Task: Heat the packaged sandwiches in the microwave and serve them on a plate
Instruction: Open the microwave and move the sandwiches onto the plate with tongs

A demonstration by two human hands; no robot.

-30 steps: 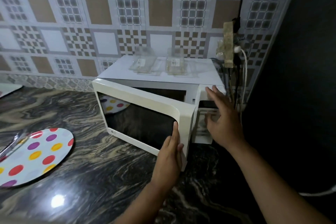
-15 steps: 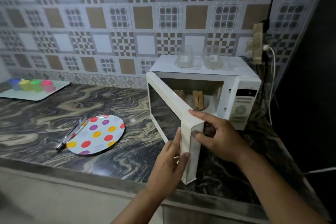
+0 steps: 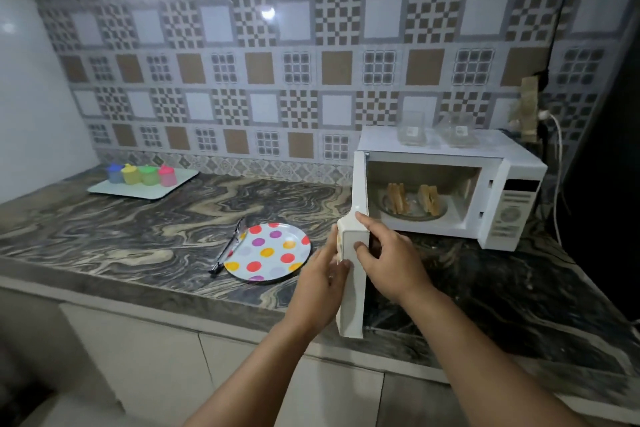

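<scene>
The white microwave (image 3: 516,198) stands at the right of the counter with its door (image 3: 356,291) swung fully open toward me. Inside, two sandwiches (image 3: 412,198) stand upright on the glass turntable. My left hand (image 3: 320,282) presses on the door's outer face near its free edge. My right hand (image 3: 389,262) grips the same edge from the inner side, fingers wrapped over it. A polka-dot plate (image 3: 268,251) lies on the counter left of the door, with metal tongs (image 3: 227,246) resting at its left rim.
Two clear plastic sandwich packs (image 3: 436,130) sit on top of the microwave. A white tray with several coloured lidded cups (image 3: 142,178) is at the back left. A socket and white cable (image 3: 554,135) hang at the wall right of the microwave.
The microwave door has swung from nearly closed to fully open, showing the sandwiches. My right hand left the control panel and took the door edge. The view has drawn back from the counter.
</scene>
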